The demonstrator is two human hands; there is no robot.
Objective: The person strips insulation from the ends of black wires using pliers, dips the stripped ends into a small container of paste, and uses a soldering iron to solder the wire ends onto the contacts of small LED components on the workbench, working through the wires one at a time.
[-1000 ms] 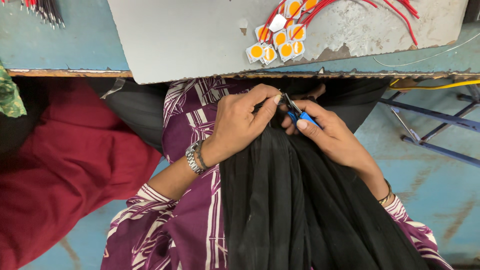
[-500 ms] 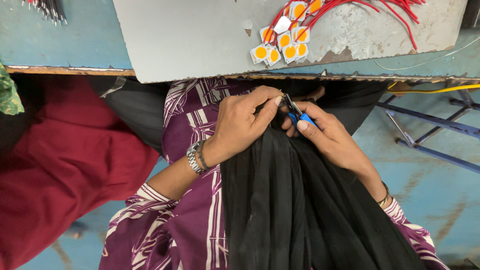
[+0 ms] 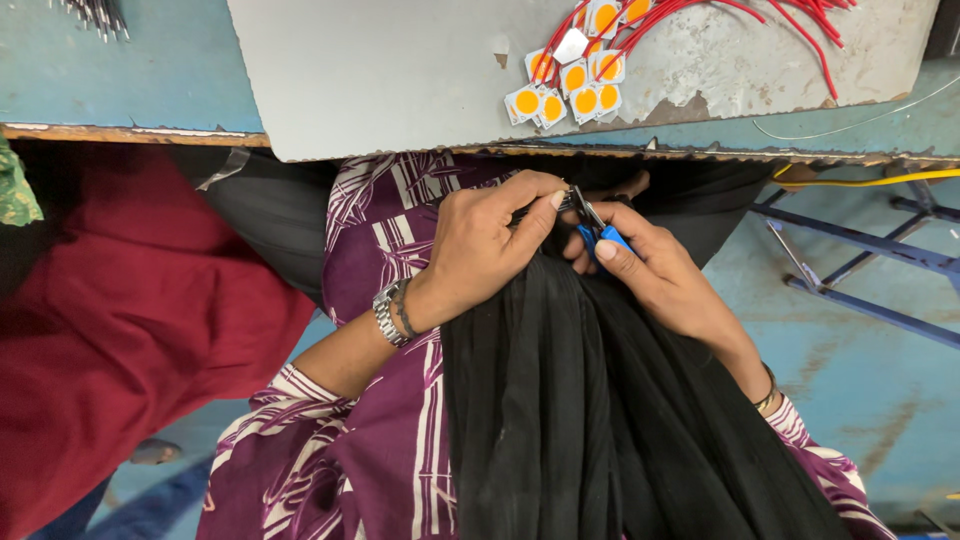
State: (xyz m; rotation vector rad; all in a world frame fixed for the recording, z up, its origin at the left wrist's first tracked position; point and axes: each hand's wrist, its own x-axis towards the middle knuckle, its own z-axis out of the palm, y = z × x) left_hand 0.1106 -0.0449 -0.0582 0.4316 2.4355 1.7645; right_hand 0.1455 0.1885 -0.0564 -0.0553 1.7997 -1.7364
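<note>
Across the top of your view runs a blue workbench [image 3: 120, 80] with a worn brown front edge. A grey sheet [image 3: 400, 80] lies on it, overhanging that edge at upper centre. On the sheet, upper right of centre, sit small white squares with orange discs [image 3: 565, 85], touching one another, with red wires [image 3: 720, 15] fanning to the right. At upper left lie thin metal pins [image 3: 95, 12]. A thin white wire [image 3: 860, 118] lies at right.

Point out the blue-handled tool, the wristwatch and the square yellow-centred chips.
blue-handled tool [image 3: 600, 236], head view, on its blue grip.
wristwatch [image 3: 386, 313], head view, on the metal band.
square yellow-centred chips [image 3: 565, 85], head view, middle of the cluster.
</note>
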